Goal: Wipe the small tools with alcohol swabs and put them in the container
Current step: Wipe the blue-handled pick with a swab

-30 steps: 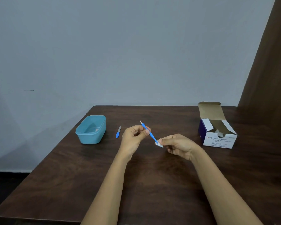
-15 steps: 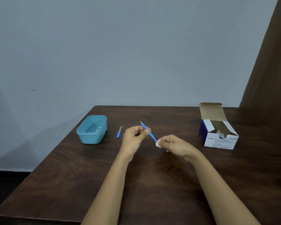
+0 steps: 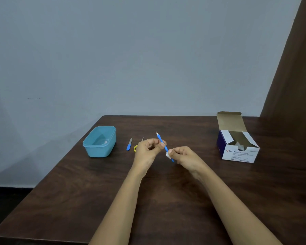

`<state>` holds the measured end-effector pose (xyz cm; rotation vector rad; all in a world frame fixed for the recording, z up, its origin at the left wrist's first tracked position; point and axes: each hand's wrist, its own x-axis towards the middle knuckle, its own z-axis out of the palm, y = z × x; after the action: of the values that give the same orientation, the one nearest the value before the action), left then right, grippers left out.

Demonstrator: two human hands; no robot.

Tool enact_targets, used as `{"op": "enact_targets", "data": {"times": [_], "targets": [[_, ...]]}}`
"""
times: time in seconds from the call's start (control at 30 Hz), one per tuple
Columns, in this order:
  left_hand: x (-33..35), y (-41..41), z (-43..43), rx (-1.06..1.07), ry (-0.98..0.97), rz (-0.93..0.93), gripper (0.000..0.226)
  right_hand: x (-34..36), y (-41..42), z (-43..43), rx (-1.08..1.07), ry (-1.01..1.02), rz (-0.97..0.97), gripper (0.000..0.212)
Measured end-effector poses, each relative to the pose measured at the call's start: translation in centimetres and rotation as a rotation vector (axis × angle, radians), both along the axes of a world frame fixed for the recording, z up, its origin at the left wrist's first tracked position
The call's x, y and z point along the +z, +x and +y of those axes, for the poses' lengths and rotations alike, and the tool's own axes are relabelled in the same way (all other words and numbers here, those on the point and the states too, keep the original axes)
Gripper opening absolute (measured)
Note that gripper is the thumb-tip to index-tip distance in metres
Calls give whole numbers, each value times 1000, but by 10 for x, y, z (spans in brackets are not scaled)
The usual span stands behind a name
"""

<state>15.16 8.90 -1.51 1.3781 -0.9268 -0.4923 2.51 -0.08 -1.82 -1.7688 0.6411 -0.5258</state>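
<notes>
wall [image 3: 131, 59]: plain grey-blue, small dark mark [image 3: 34, 98] at L | table [image 3: 78, 200]: dark wood, against wall | brown panel [image 3: 297, 76]: far R | floor [image 3: 0, 200]: dark, lower L | light: soft, even

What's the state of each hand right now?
Left hand: holding the thin blue-handled metal-tipped tool.
Right hand: pinching a small white alcohol swab around that tool's lower end.

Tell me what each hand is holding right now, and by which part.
The left hand pinches the thin blue-handled metal-tipped tool near mid-handle; the right hand pinches a small white alcohol swab wrapped round the tool's lower end.
</notes>
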Motion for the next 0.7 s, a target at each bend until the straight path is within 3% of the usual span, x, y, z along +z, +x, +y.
{"op": "enact_targets", "data": {"times": [0.23, 0.7], "targets": [[0, -3, 1, -55, 13, -30, 12, 0, 4, 3, -17, 157, -109, 32], [14, 18, 16, 123, 96, 156, 16, -2, 1, 2, 43, 23, 3, 21]]}}
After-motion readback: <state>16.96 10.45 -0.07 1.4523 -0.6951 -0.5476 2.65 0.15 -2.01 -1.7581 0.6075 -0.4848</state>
